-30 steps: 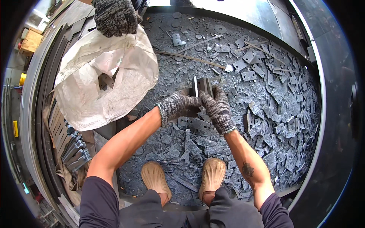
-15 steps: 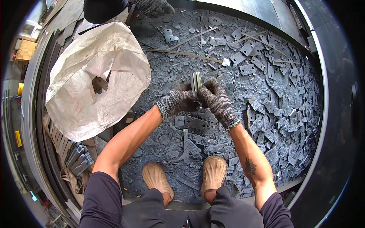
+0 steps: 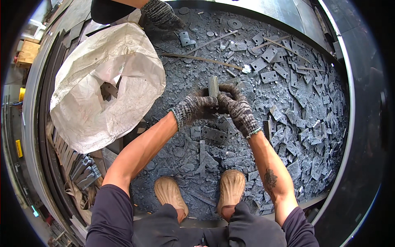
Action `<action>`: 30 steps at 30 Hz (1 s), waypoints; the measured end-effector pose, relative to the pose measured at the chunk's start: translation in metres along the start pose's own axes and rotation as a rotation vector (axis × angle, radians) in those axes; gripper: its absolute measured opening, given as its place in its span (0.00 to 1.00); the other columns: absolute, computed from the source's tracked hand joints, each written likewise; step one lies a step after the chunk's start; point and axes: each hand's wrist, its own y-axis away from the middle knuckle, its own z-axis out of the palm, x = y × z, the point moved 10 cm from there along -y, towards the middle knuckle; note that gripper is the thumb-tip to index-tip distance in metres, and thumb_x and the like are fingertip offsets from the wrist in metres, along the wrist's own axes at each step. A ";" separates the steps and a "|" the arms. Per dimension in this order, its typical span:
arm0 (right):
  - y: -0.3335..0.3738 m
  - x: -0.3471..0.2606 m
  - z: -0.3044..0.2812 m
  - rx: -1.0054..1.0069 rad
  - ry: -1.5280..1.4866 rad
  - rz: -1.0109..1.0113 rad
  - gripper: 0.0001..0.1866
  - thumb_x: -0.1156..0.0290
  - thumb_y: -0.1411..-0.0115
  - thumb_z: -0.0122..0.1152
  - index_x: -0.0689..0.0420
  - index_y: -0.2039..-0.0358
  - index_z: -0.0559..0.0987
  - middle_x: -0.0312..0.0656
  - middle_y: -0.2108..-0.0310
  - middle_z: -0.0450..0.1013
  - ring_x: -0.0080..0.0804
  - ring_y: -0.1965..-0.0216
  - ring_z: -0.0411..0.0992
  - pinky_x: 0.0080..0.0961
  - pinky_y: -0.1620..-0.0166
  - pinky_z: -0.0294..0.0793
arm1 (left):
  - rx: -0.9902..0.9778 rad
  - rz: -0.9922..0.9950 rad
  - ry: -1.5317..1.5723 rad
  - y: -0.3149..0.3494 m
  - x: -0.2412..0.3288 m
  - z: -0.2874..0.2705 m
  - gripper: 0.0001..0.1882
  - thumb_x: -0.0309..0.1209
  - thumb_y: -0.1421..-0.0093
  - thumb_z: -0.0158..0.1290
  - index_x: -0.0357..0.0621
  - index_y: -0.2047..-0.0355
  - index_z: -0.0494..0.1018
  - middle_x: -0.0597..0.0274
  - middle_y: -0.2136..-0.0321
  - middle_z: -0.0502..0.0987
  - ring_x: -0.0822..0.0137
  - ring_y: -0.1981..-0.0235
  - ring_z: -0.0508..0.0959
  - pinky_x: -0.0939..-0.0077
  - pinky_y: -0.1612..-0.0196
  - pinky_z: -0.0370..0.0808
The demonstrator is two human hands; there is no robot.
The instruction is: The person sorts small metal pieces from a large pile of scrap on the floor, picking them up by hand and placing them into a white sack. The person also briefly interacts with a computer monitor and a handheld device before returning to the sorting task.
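Both my hands wear grey knitted gloves and meet in front of me, above the scrap. Between them stands a small stack of flat metal plates [image 3: 213, 86], pressed together with their edges toward me. My left hand [image 3: 196, 106] is closed round the stack's lower left side. From the other side my right hand [image 3: 233, 103] grips it, fingers curled. The lower end of the stack is hidden by the gloves. Beneath my hands lies a drilled metal plate [image 3: 213, 134] among grey debris.
A large white sack [image 3: 135, 105], its mouth open with metal pieces inside, stands at the left. Many flat drilled plates [image 3: 269, 77] cover the right side. Another person's gloved hand [image 3: 162, 14] reaches in at the top, near a bent bracket [image 3: 187, 39]. Metal bars [image 3: 86, 171] lie lower left.
The plates in my hands have closed into a tighter stack, and my left thumb now lies across its front. The other person's gloved hand has come further into view, toward the bent bracket.
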 end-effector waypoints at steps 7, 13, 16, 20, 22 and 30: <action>0.007 -0.011 0.006 0.006 -0.050 0.033 0.25 0.61 0.37 0.66 0.59 0.43 0.74 0.42 0.61 0.79 0.26 0.66 0.75 0.25 0.64 0.76 | -0.050 0.011 -0.029 -0.010 -0.004 -0.011 0.36 0.35 0.42 0.66 0.44 0.36 0.64 0.53 0.52 0.79 0.57 0.53 0.82 0.58 0.53 0.82; 0.006 -0.001 0.001 0.004 -0.411 0.103 0.26 0.68 0.40 0.64 0.58 0.42 0.70 0.40 0.66 0.74 0.31 0.67 0.76 0.29 0.67 0.79 | 0.042 -0.004 -0.062 0.005 -0.001 -0.008 0.28 0.35 0.42 0.65 0.46 0.43 0.69 0.61 0.60 0.80 0.65 0.65 0.81 0.67 0.64 0.82; 0.015 -0.020 -0.012 0.060 -0.450 -0.003 0.30 0.72 0.43 0.65 0.56 0.40 0.67 0.40 0.67 0.72 0.32 0.70 0.75 0.32 0.69 0.80 | 0.115 -0.015 -0.105 0.012 -0.001 -0.014 0.22 0.35 0.41 0.64 0.48 0.49 0.71 0.66 0.68 0.79 0.71 0.73 0.78 0.73 0.74 0.75; 0.011 -0.025 -0.019 -0.059 -0.281 0.033 0.32 0.67 0.41 0.66 0.51 0.38 0.64 0.38 0.67 0.71 0.31 0.73 0.72 0.32 0.70 0.76 | 0.146 -0.018 -0.084 0.014 -0.004 -0.025 0.20 0.38 0.40 0.61 0.48 0.50 0.72 0.69 0.73 0.77 0.76 0.80 0.71 0.78 0.78 0.68; 0.009 -0.022 -0.020 -0.020 -0.411 0.008 0.30 0.68 0.39 0.65 0.54 0.38 0.64 0.38 0.69 0.70 0.29 0.75 0.69 0.31 0.74 0.73 | 0.101 -0.050 0.001 0.012 -0.011 -0.031 0.18 0.39 0.39 0.60 0.49 0.50 0.73 0.70 0.74 0.76 0.77 0.82 0.69 0.78 0.79 0.67; 0.027 -0.027 -0.002 0.006 -0.225 -0.025 0.22 0.66 0.34 0.60 0.60 0.43 0.68 0.39 0.76 0.71 0.26 0.84 0.68 0.25 0.82 0.69 | 0.120 -0.051 0.083 0.024 -0.024 -0.027 0.15 0.41 0.39 0.59 0.49 0.56 0.74 0.72 0.76 0.74 0.77 0.84 0.66 0.79 0.79 0.64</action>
